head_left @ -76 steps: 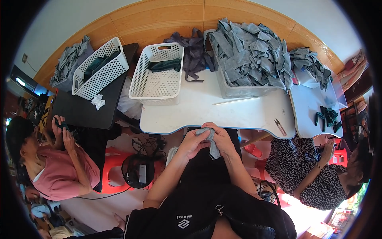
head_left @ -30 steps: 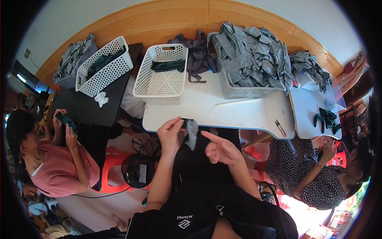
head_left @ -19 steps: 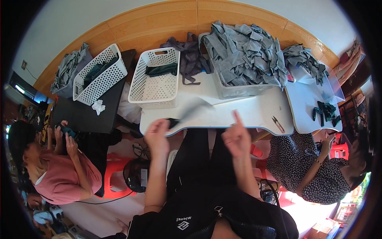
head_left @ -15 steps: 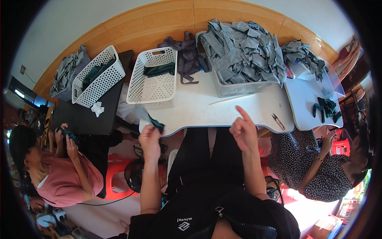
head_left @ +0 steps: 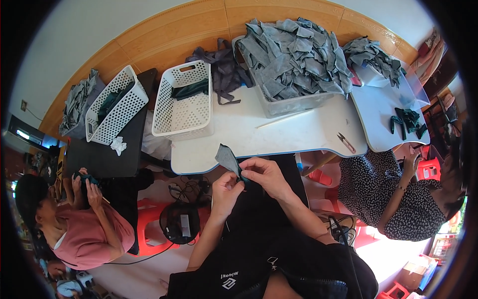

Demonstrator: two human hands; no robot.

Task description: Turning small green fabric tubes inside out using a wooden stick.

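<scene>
A small strip of cloth [head_left: 228, 158], grey on one side with dark green lower down, is held up just off the near edge of the white table [head_left: 224, 149]. My left hand [head_left: 225, 193] pinches its lower end. From the right, my right hand [head_left: 265, 176] closes thumb and fingers on the same strip. The fingers hide much of its green part. Beyond the hands, a thin white stick [head_left: 285, 119] lies on the tabletop. Thread snips [head_left: 347, 143] rest near the table's right front edge.
A grey bin [head_left: 294, 105] heaped with grey cloth strips [head_left: 296, 60] stands at the back. Left of it is a white perforated basket [head_left: 164, 102] holding a dark green bundle [head_left: 190, 89]. Co-workers sit left, in a pink top [head_left: 94, 231], and right, in a patterned dress [head_left: 371, 192].
My right hand has come in from the right, its raised finger now bent onto the cloth strip. My left hand has moved right and nearer, carrying the strip. The view has shifted slightly.
</scene>
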